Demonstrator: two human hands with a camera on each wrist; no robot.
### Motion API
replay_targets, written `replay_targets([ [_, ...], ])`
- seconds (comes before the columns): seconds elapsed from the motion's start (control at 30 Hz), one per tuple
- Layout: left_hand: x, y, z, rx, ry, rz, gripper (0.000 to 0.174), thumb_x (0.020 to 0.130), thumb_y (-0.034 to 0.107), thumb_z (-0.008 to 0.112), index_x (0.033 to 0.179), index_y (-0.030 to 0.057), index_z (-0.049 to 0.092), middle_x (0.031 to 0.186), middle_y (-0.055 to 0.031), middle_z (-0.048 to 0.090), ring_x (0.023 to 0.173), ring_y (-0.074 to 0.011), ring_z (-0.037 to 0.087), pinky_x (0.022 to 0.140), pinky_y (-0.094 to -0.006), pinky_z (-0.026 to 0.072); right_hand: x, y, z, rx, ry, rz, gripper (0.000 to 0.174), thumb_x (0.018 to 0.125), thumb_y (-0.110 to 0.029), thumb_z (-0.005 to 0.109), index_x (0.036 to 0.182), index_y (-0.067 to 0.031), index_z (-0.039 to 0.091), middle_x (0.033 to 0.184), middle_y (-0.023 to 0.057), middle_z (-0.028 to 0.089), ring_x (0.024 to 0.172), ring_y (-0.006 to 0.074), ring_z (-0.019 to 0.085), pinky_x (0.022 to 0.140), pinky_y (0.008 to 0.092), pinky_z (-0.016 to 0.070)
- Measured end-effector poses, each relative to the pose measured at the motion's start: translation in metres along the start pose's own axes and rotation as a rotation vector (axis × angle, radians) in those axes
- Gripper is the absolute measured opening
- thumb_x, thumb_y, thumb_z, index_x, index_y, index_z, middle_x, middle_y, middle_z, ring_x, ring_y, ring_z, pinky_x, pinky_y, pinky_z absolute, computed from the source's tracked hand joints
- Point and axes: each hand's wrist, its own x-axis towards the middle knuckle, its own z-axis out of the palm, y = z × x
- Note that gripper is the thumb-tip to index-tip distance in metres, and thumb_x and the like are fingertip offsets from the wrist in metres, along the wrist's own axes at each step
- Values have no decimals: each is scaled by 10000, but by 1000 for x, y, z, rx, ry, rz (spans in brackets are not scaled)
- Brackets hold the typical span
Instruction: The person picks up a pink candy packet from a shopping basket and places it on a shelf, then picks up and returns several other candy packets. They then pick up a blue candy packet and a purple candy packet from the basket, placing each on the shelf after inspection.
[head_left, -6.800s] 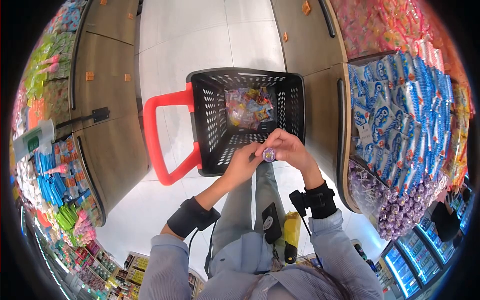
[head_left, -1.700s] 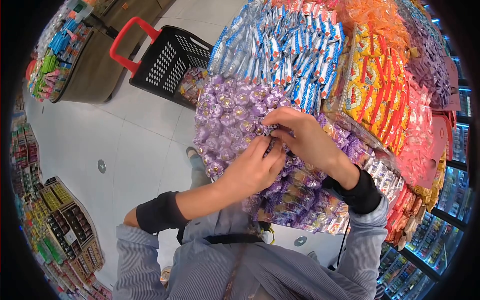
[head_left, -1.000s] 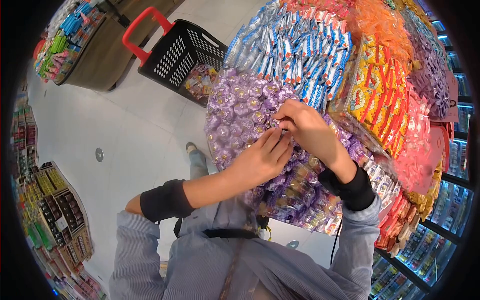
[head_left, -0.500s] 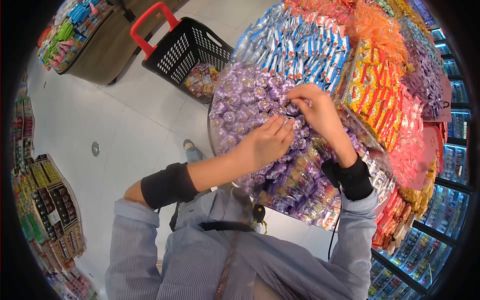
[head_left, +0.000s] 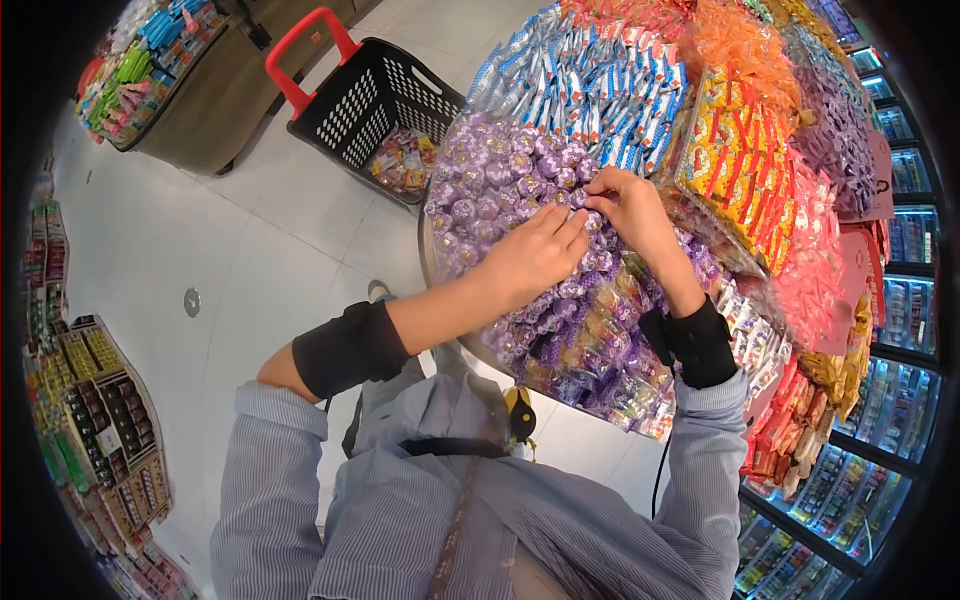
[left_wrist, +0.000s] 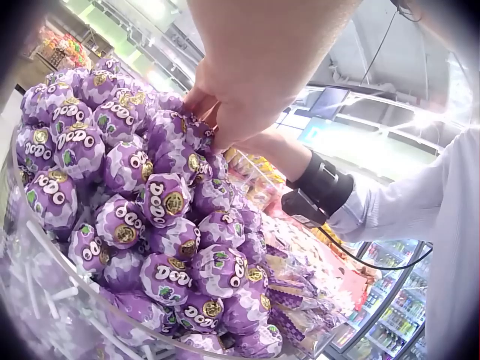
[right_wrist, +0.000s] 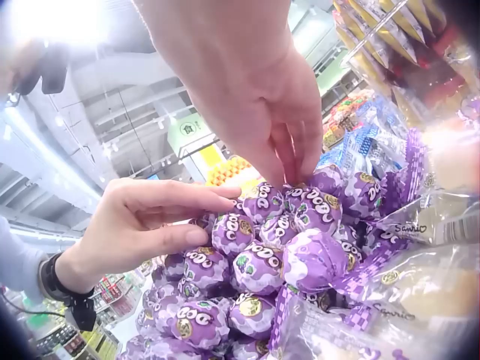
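Observation:
A dense mound of purple-and-white wrapped lollipops [head_left: 480, 190] sits at the edge of a round display; the left wrist view shows white sticks [left_wrist: 45, 300] under them behind a clear rim. My left hand [head_left: 535, 258] lies over the mound, its fairly straight fingers touching the lollipops; in the right wrist view the thumb and fingers of that left hand [right_wrist: 142, 217] rest along their tops. Just beyond it, my right hand [head_left: 640, 220] reaches down from the right, thumb and forefinger pinching one lollipop [head_left: 578, 198]. Neighbouring lollipops partly hide the right fingertips [right_wrist: 289, 172].
A black shopping basket [head_left: 345, 115] with a red handle stands on the floor at upper left, packaged sweets [head_left: 405, 160] inside. Blue-white packets [head_left: 590, 90], a clear bin of yellow packets [head_left: 735, 160] and bagged sweets [head_left: 600, 365] surround the lollipops. Lit fridges [head_left: 890, 400] line the right.
Earlier both hands held a lollipop above the basket. The person has since turned to the display. In the last second the hands moved slightly apart, and the right shifted toward the back of the mound.

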Motion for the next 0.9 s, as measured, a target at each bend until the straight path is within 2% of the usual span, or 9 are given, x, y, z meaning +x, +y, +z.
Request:
replay_targets([
  [0.17, 1, 2, 0, -5, -23, -10, 304, 715, 54, 500, 1008, -29, 509, 1157, -163, 503, 1058, -298, 485, 940, -385, 389, -1, -2, -2, -82, -56, -24, 91, 664, -28, 620, 740, 13, 589, 754, 159, 598, 751, 329, 581, 669, 387, 452],
  [0.33, -2, -5, -6, -91, 20, 24, 292, 743, 55, 495, 1028, -7, 515, 1172, -139, 506, 1050, -281, 494, 942, -363, 390, -9, -9, -3, -83, -14, 38, 90, 705, -42, 607, 784, 0, 607, 798, 150, 605, 750, 298, 591, 674, 360, 459],
  [0.43, -12, -12, -25, -199, 124, -53, 283, 747, 33, 501, 1028, 12, 528, 1116, -121, 531, 1006, -274, 517, 892, -348, 421, -28, -15, -11, 62, 66, 80, 123, 739, -58, 609, 854, -15, 617, 817, 126, 609, 739, 252, 601, 671, 325, 462],
  [0.5, -22, -24, -38, -248, 80, -140, 278, 734, 19, 515, 1011, 15, 541, 1059, -117, 543, 967, -277, 528, 842, -350, 439, -47, -23, -15, 184, 117, 141, 147, 760, -70, 610, 900, -26, 618, 835, 110, 609, 746, 217, 602, 674, 301, 463],
  [0.53, -23, -30, -41, -272, 58, -182, 276, 727, 12, 521, 1003, 16, 547, 1030, -116, 549, 947, -279, 534, 817, -350, 448, -55, -28, -19, 136, 83, 139, 157, 767, -70, 610, 919, -28, 611, 859, 99, 606, 770, 197, 598, 691, 291, 465],
  [0.67, -24, -42, -32, -301, 104, -181, 217, 742, 25, 554, 958, 14, 563, 948, -110, 552, 904, -277, 538, 763, -351, 452, -81, -42, -11, 194, 78, 157, 176, 770, -82, 611, 937, -28, 599, 882, 98, 603, 781, 198, 591, 693, 293, 462],
  [0.77, -21, -41, -30, -329, 96, -204, 183, 751, 55, 585, 929, 15, 563, 921, -110, 551, 877, -280, 539, 751, -352, 451, -93, -52, -13, 64, 58, 99, 181, 775, -93, 610, 944, -30, 596, 898, 100, 604, 817, 196, 588, 707, 295, 462],
  [0.9, -17, -37, -35, -317, 84, -213, 154, 732, 76, 623, 850, 12, 548, 876, -108, 547, 820, -284, 538, 716, -363, 447, -104, -63, -16, 214, 44, 241, 197, 789, -122, 608, 959, -25, 588, 918, 103, 599, 873, 212, 581, 749, 310, 458],
])
